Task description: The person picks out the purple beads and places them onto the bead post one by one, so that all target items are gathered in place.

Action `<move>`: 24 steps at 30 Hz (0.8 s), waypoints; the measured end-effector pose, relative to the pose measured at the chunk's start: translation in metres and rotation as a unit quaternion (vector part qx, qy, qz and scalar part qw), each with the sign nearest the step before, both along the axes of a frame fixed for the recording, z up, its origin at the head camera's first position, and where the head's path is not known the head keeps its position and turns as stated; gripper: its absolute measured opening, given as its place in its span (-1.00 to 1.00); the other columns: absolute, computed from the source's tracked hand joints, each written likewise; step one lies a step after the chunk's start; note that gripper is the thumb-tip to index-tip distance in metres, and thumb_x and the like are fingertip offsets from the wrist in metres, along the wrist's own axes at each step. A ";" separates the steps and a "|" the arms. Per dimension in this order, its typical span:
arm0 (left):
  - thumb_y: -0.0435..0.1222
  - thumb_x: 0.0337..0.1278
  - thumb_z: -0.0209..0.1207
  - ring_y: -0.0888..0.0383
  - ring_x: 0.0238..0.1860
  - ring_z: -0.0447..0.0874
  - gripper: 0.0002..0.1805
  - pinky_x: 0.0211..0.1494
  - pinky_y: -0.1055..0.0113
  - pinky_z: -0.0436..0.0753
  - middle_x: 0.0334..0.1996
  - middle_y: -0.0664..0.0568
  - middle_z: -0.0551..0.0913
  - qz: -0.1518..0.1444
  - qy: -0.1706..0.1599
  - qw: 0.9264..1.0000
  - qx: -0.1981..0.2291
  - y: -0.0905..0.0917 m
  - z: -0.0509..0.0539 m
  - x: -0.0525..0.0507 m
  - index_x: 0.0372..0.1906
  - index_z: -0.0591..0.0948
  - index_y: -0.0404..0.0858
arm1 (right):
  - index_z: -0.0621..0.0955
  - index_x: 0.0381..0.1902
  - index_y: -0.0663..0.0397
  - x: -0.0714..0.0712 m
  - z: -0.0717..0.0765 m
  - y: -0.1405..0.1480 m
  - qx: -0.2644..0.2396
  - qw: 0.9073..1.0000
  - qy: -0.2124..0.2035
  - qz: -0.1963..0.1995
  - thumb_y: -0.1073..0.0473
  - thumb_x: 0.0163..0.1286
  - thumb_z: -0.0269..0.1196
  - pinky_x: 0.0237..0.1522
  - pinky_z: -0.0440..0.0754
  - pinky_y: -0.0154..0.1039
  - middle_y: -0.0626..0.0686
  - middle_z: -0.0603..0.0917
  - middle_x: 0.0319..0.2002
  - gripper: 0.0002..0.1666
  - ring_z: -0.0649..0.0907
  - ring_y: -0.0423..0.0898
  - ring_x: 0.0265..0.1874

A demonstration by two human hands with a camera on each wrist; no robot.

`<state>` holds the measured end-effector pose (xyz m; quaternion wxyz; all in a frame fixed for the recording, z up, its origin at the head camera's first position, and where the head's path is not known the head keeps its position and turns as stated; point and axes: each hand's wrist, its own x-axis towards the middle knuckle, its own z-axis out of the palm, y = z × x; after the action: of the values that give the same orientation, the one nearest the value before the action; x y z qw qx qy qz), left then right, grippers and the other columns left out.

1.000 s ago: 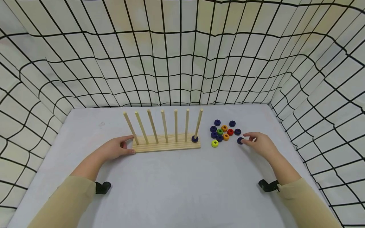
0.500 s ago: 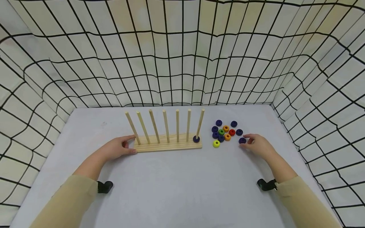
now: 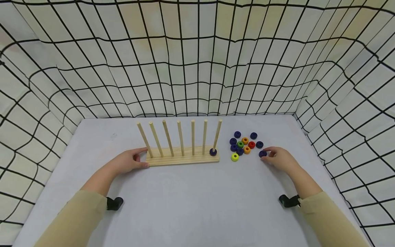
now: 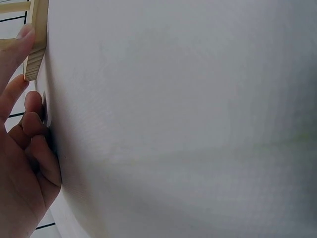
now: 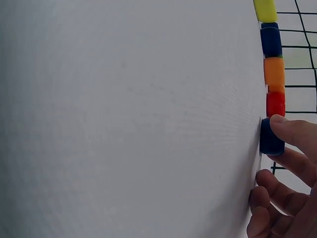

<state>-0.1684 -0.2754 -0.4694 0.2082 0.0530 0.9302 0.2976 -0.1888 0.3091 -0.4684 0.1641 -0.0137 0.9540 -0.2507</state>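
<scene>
A pale wooden peg board (image 3: 185, 160) with several upright pegs stands in the head view, a dark blue bead (image 3: 213, 153) around the base of its rightmost peg. My left hand (image 3: 126, 162) grips the board's left end between thumb and forefinger; the left wrist view shows the thumb on the board's end (image 4: 37, 54). To the right, my right hand (image 3: 282, 159) pinches another dark blue bead (image 3: 262, 154) by its side. That bead (image 5: 270, 138) appears level with the table surface in the right wrist view, thumb on one side, forefinger mostly behind it.
Left of the right hand lies a loose group of beads: several dark blue ones, a green bead (image 3: 240, 144), two orange ones, a red bead (image 3: 251, 145) and a yellow bead (image 3: 235, 157). A white table (image 3: 197, 199) carries everything. Black netting (image 3: 197, 73) surrounds its back and sides.
The right thumb and forefinger have come round the dark blue bead, which stays near its spot. The left hand keeps its grip on the board. The head view has shifted slightly.
</scene>
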 end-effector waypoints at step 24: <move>0.04 0.09 0.39 0.09 -0.38 0.35 -0.07 -0.32 0.21 0.33 -0.41 0.00 0.44 0.003 -0.001 1.000 0.004 0.003 0.001 0.002 0.48 0.29 -0.29 | 0.53 0.29 0.09 0.005 0.013 -0.009 -0.004 0.998 0.058 -0.002 -0.19 0.37 0.28 -0.31 0.43 -0.16 0.08 0.60 -0.17 -0.32 0.50 0.04 -0.21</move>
<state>-0.1665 -0.2726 -0.4679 0.2083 0.0505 0.9288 0.3022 -0.1840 0.2997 -0.4559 0.1081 -0.0271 0.9610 -0.2532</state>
